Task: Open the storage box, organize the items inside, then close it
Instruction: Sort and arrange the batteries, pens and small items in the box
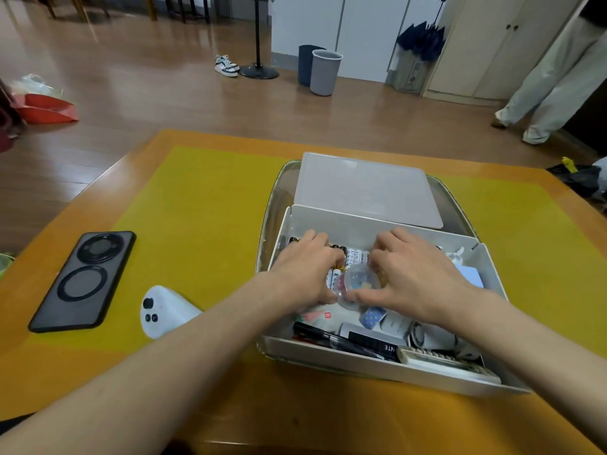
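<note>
The white storage box (pixel 377 364) stands open on the table's right half, its translucent lid (pixel 364 188) lying flat just behind it. Both hands are inside the box. My left hand (pixel 305 270) and my right hand (pixel 417 274) together grip a small clear round container (pixel 356 284) with coloured bits inside, one hand on each side. A row of batteries (pixel 356 256) lies under the hands along the back wall. Black pens (pixel 331 338), a white roll (pixel 427 336), a blue patterned item (pixel 372 315) and a blue pad (pixel 471 274) fill the rest.
A black phone (pixel 83 280) lies face down at the table's left, a white device (pixel 164 310) beside it on the yellow mat (pixel 203 208). Beyond the table are two bins (pixel 323 72), a stand base (pixel 259 72), shoes (pixel 226 65) and a person's legs (pixel 555 83).
</note>
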